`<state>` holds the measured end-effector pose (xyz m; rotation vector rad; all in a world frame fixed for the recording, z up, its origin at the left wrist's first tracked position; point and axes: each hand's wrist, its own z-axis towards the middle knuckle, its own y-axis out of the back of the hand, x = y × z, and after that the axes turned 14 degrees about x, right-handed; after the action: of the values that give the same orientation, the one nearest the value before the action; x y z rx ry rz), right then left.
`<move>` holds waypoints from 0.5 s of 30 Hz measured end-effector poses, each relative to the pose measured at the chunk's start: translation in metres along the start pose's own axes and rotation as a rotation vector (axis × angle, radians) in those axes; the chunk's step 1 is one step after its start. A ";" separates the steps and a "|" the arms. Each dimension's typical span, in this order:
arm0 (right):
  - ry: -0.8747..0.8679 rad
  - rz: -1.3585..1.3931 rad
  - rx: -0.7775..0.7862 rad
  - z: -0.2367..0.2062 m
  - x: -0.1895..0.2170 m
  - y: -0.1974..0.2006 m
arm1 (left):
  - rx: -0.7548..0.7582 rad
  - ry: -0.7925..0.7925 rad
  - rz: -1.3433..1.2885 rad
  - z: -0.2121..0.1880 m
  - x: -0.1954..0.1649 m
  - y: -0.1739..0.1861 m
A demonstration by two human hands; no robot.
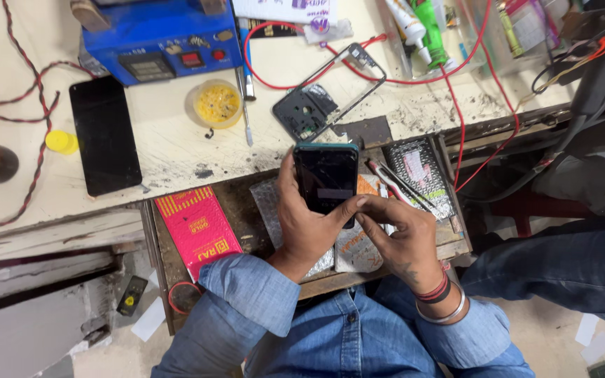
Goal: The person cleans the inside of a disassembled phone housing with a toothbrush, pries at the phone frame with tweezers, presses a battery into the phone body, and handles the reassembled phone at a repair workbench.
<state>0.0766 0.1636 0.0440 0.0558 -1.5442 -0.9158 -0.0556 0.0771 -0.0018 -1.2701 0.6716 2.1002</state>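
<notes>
My left hand [302, 227] grips a dark smartphone [325, 175] with a teal edge, holding it upright over an open wooden drawer [166, 259]. My right hand [400, 234] rests against the phone's lower right corner, its thumb and forefinger touching the bottom of the screen. The screen is dark. Both sleeves are blue denim, and the right wrist wears bands and a metal bangle.
On the worn bench lie a bare phone frame [327, 94], a black screen panel [104, 134], a yellow-filled dish [218, 103], a blue box-shaped device [159, 35] and red wires [456, 105]. The drawer holds a pink packet [197, 227], silvery pouches and tweezers [404, 183]. Another person's jeans-clad leg [568, 266] is at right.
</notes>
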 end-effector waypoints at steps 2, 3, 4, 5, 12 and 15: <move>-0.035 0.028 0.009 -0.001 -0.005 -0.002 | 0.023 0.017 -0.005 -0.001 0.001 0.000; -0.054 0.042 0.014 -0.001 -0.007 -0.002 | 0.025 0.013 0.044 -0.001 0.002 -0.001; -0.073 0.050 0.023 -0.001 -0.009 -0.003 | 0.028 0.008 0.093 -0.002 0.003 0.000; -0.092 0.058 0.032 -0.001 -0.010 -0.003 | 0.030 0.004 0.141 -0.002 0.004 0.000; -0.129 -0.058 0.060 0.006 -0.011 -0.007 | 0.089 0.054 0.320 -0.003 0.006 0.002; -0.189 -0.047 0.107 0.008 -0.011 -0.006 | 0.129 0.116 0.285 -0.002 0.006 0.003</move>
<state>0.0694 0.1693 0.0318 0.0848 -1.7732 -0.8952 -0.0585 0.0754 -0.0073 -1.2936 1.0772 2.1755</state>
